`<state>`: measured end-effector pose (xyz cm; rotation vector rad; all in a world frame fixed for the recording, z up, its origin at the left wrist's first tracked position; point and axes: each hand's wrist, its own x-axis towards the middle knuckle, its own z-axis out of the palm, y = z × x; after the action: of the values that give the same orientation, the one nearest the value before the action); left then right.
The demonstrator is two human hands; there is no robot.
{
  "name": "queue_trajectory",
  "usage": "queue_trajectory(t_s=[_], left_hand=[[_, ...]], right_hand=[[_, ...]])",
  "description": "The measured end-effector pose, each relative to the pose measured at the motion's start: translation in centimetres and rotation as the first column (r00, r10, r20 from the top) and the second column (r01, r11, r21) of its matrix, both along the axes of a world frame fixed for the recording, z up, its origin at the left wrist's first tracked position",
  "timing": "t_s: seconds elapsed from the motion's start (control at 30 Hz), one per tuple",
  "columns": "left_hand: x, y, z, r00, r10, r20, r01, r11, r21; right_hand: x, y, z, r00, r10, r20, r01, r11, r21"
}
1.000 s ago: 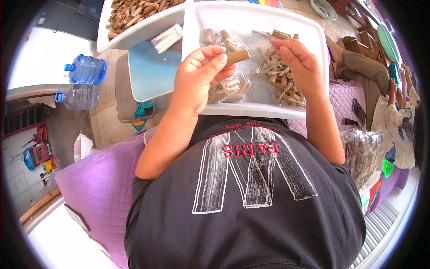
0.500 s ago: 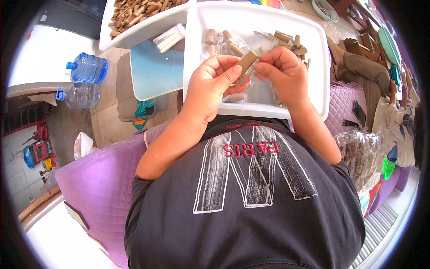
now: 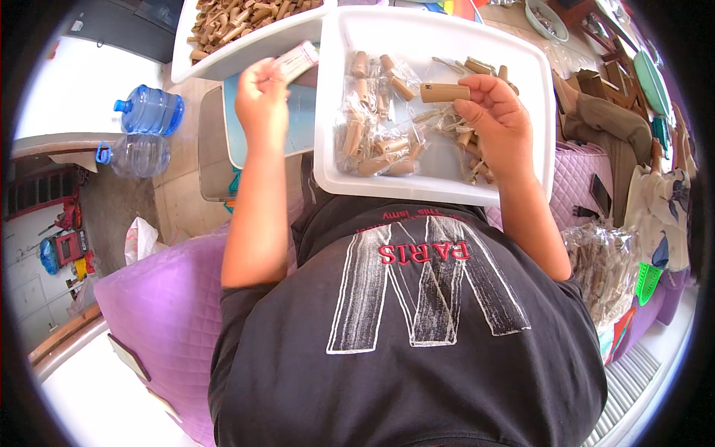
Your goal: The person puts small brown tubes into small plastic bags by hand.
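Note:
My right hand (image 3: 497, 123) pinches the end of a light brown cylindrical piece (image 3: 445, 92) with a small dark mark near its far end. It holds the piece level over a white plastic tub (image 3: 436, 190). Left of the tub, my left hand (image 3: 262, 93) has its fingers closed at the near end of a bundle of small clear-and-white plastic bags (image 3: 299, 59). Whether it grips the whole bundle or one bag, I cannot tell. Inside the tub, brown pieces in clear bags (image 3: 354, 138) lie on the left and loose brown and metal-looking parts (image 3: 477, 145) on the right.
A second white tub (image 3: 249, 48) full of brown pieces stands at the upper left, beside a light blue lid (image 3: 246, 130). Two large water bottles (image 3: 153, 112) lie on the floor at left. A person's leg (image 3: 614, 123) and bagged brown goods (image 3: 599, 261) are at right.
My hands have parted. My left hand has gone left from the brown piece to the bag bundle. The piece, now in my right hand alone, has turned from slanted to level.

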<state>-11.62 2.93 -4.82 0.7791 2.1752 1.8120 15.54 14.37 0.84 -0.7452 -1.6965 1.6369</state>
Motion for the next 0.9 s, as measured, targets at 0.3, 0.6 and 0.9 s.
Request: queue_trajectory(t_s=[0.3, 0.6, 0.9], left_hand=[[-7.9, 2.6, -5.1, 0.934, -0.021, -0.357, -0.254, 0.661, -0.706], [-10.2, -0.6, -8.2, 0.925, 0.034, -0.379, -0.202, 0.888, -0.413], [0.3, -3.6, 2.0, 0.942, -0.024, 0.333, 0.003, 0.998, 0.064]], right_hand=[[-0.5, -0.4, -0.6, 0.995, 0.037, -0.095, -0.048, 0.992, -0.114], [-0.7, -0.5, -0.8, 0.992, 0.062, -0.110, -0.075, 0.990, -0.122], [-0.8, -0.4, -0.7, 0.997, -0.068, -0.029, 0.072, 0.973, 0.217]])
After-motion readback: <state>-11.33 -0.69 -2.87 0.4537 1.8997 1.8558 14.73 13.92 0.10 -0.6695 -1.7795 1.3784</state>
